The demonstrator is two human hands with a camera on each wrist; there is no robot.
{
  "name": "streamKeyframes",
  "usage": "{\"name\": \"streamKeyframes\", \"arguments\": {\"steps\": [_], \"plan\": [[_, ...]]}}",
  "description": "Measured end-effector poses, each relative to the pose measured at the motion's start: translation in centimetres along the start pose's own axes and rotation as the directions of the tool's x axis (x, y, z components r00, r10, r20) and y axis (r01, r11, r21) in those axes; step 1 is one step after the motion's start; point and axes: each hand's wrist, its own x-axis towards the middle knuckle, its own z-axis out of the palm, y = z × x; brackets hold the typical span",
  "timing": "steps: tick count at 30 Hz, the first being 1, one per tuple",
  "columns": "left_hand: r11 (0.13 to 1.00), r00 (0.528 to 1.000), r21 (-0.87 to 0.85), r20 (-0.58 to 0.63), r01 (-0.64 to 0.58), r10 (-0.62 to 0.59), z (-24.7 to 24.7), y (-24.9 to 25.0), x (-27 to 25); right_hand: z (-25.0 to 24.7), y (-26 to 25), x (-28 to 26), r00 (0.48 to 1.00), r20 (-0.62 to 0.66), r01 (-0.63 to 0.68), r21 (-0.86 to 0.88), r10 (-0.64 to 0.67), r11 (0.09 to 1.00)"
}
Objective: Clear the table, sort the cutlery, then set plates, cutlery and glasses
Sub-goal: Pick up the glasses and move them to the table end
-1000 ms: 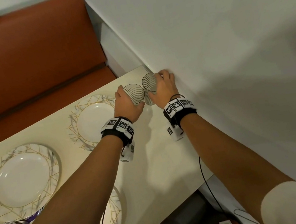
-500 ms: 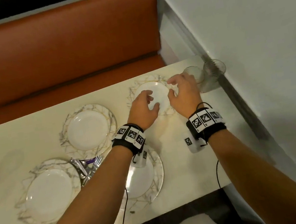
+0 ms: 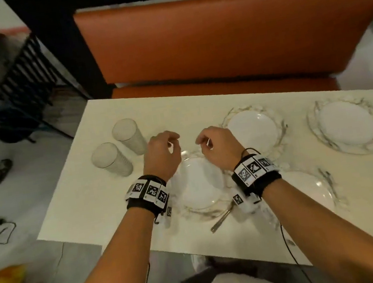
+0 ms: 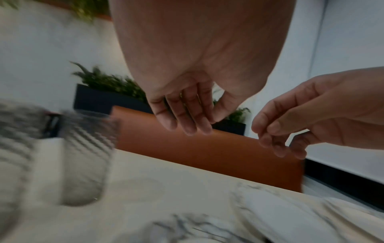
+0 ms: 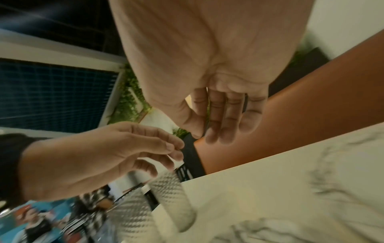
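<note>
Head view shows our two hands raised above a cream table [image 3: 98,203], close to each other but not touching. Our left hand [image 3: 162,156] has loosely curled fingers and holds nothing; our right hand [image 3: 218,147] is the same, fingers relaxed and empty. Both wrist views confirm slack fingers with nothing between them.

Two ribbed glasses stand upright near the table's left edge: one glass [image 3: 129,136] farther from us, a second glass [image 3: 110,160] nearer, just beside each other. Our left hand hovers near the farther glass, not touching it.

Four white plates with marbled rims lie on the table. One plate [image 3: 199,187] sits below and between our wrists, toward the near edge. Cutlery [image 3: 221,218] lies at its near right rim; we cannot tell which pieces. Another plate [image 3: 254,131] lies beyond our right hand, a third plate [image 3: 348,127] toward the far right, and a fourth plate [image 3: 309,193] under our right forearm. Bare tabletop stretches along the far edge and at the near left corner.

Behind the far edge runs an orange bench [image 3: 225,38]. Grey floor [image 3: 27,165] lies off the left edge, with black chairs [image 3: 13,77] beyond.
</note>
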Motion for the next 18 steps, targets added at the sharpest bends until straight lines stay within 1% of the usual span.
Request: {"name": "streamKeyframes", "arguments": {"steps": [2, 4, 5, 6, 7, 8, 9, 11, 12, 14, 16, 18], "plan": [[0.996, 0.989, 0.081, -0.145, 0.032, -0.020, -4.4, -4.1, 0.1, 3.5, -4.0, 2.5, 0.995, 0.075, 0.071, -0.010, -0.070, 0.997], [0.986, 0.960, 0.135, -0.276, 0.095, -0.054, -8.1, -7.6, 0.3, 6.2, -7.5, 5.0, 0.986, 0.130, 0.115, -0.042, -0.109, 0.992], [0.978, 0.948, 0.159, -0.308, 0.131, -0.077, -9.5, -9.1, 0.6, 7.3, -9.0, 6.1, 0.982, 0.148, 0.129, -0.069, -0.118, 0.989], [0.965, 0.946, 0.192, -0.304, 0.178, -0.114, -10.7, -10.3, 0.8, 8.2, -10.2, 7.3, 0.977, 0.167, 0.154, -0.101, -0.136, 0.983], [0.944, 0.951, 0.233, -0.258, 0.232, -0.170, -11.5, -11.5, 1.0, 9.1, -11.3, 8.4, 0.972, 0.184, 0.175, -0.134, -0.149, 0.975], [0.914, 0.953, 0.285, -0.180, 0.288, -0.244, -12.0, -12.7, 1.2, 9.7, -12.3, 9.3, 0.967, 0.203, 0.188, -0.163, -0.153, 0.969], [0.879, 0.944, 0.345, -0.094, 0.329, -0.317, -12.3, -13.7, 1.4, 10.4, -13.1, 10.2, 0.964, 0.216, 0.194, -0.191, -0.152, 0.962], [0.832, 0.914, 0.430, 0.041, 0.349, -0.404, -12.3, -15.4, 1.3, 11.5, -14.2, 12.0, 0.960, 0.236, 0.214, -0.260, -0.153, 0.942], [0.832, 0.903, 0.430, 0.081, 0.351, -0.423, -12.1, -16.0, 1.3, 12.0, -14.7, 12.8, 0.957, 0.246, 0.227, -0.301, -0.155, 0.926], [0.855, 0.885, 0.351, 0.129, 0.382, -0.448, -11.5, -16.9, 1.0, 13.2, -15.1, 14.2, 0.950, 0.280, 0.242, -0.384, -0.138, 0.891], [0.878, 0.884, 0.240, 0.125, 0.414, -0.451, -11.0, -17.3, 0.8, 14.4, -15.4, 15.4, 0.942, 0.312, 0.258, -0.446, -0.121, 0.857], [0.888, 0.889, 0.181, 0.111, 0.422, -0.444, -10.8, -17.5, 0.6, 15.5, -15.5, 16.5, 0.931, 0.357, 0.263, -0.511, -0.076, 0.818]]}}
